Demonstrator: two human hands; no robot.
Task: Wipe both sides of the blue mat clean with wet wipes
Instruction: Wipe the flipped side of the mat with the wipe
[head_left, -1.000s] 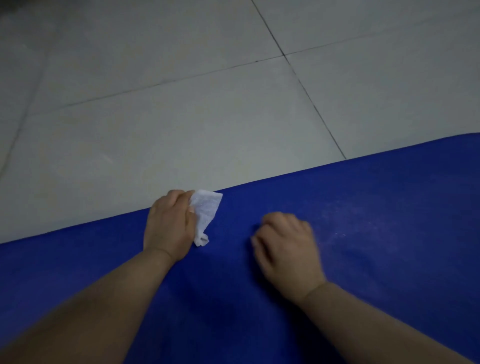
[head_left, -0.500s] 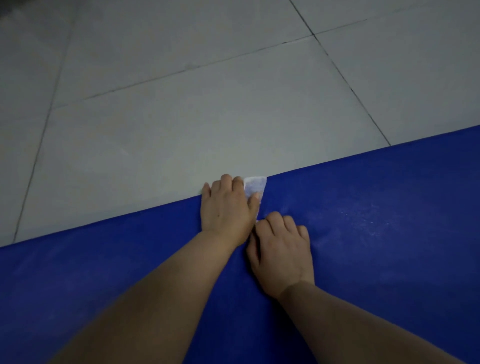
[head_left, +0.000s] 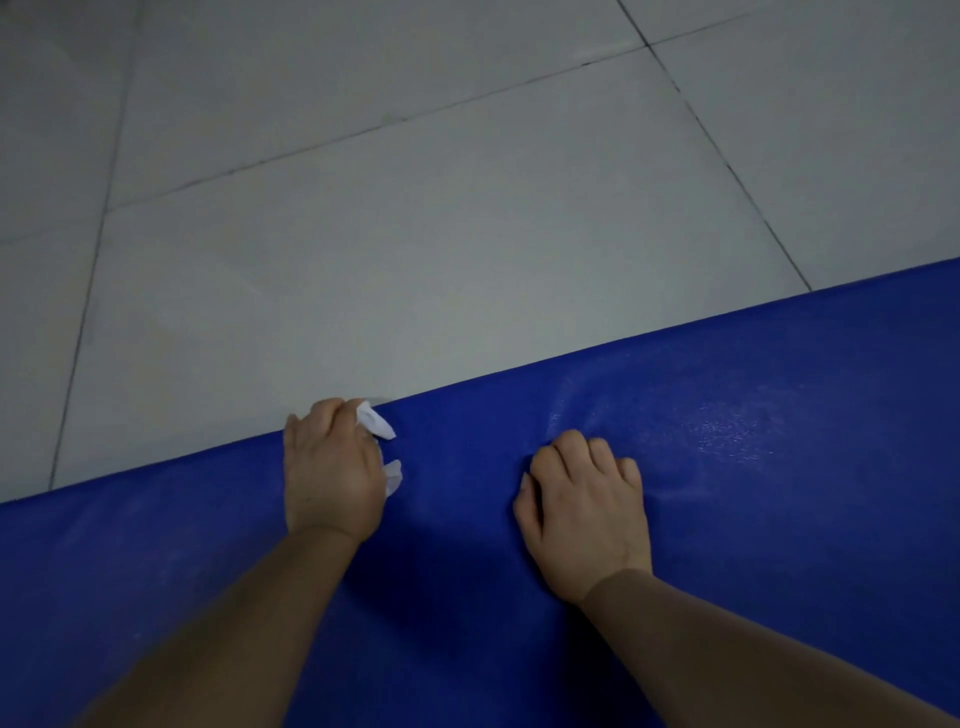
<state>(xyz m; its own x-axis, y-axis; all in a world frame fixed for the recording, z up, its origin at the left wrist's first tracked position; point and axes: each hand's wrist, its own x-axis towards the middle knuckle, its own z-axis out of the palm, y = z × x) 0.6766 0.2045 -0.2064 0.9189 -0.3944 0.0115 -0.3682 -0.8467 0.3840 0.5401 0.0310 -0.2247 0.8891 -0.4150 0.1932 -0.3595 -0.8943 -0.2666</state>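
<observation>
**Blue mat: top side mid-wipe, underside untouched as far as shown**

Blue mat (head_left: 727, 519) lies flat on the tiled floor (head_left: 415, 234). At its far edge the left hand (head_left: 332, 473) clutches a crumpled wet wipe (head_left: 376, 423). The right hand (head_left: 584, 512) rests on the mat, fingers curled, holding nothing. Judging by the pale streaks beside that hand, wiping continues; flipping remains. The mat's ends are cut off, its underside hidden.

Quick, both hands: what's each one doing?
Left hand: grips the wet wipe on the blue mat.
Right hand: fingers curled, holding nothing, resting on the mat.
</observation>
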